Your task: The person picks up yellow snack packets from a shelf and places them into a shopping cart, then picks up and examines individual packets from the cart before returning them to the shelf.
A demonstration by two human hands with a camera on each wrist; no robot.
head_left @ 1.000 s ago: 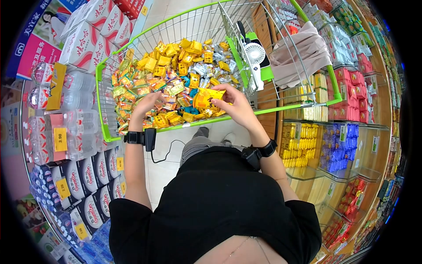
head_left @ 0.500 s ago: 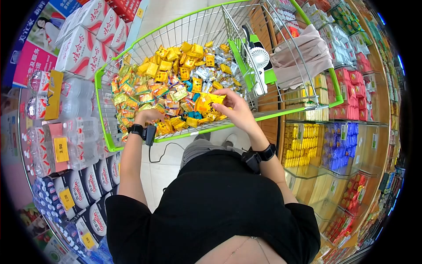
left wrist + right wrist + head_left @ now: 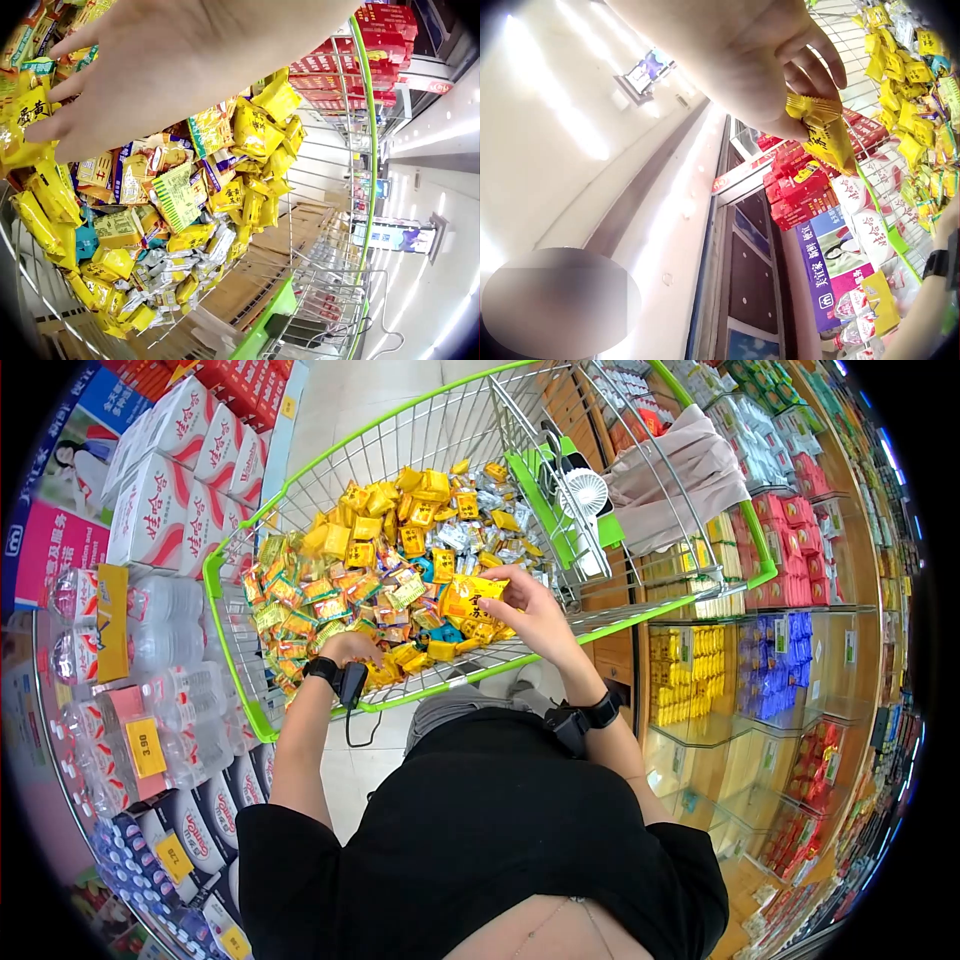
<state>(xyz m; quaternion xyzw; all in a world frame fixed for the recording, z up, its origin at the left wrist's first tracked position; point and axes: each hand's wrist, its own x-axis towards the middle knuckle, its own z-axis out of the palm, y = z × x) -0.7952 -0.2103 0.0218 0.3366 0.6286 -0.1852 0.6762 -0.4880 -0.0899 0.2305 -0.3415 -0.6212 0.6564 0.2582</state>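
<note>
Wrapped snack packets, mostly yellow, orange and silver, lie heaped in a shopping cart with a green rim (image 3: 212,575). The right hand (image 3: 533,618) pinches a larger yellow packet (image 3: 468,598) with dark lettering above the heap's near side; the right wrist view shows this packet (image 3: 829,142) between thumb and fingers. At the near left edge of the heap is the left hand (image 3: 350,649). In the left wrist view the left hand (image 3: 150,79) has its fingers spread and extended, with the tips at a yellow packet (image 3: 28,124); whether they press on it cannot be told.
A white fan (image 3: 583,492) and a beige cloth (image 3: 675,480) are at the cart's handle end. Boxes and water bottles (image 3: 185,695) stand on the left. Shelves of packets, yellow (image 3: 688,675) and blue among them, line the right. A cable hangs by the left wrist.
The left hand has moved from above the heap down to its near left edge. The right hand still holds the yellow packet in nearly the same place. The cart's left end sits lower in view.
</note>
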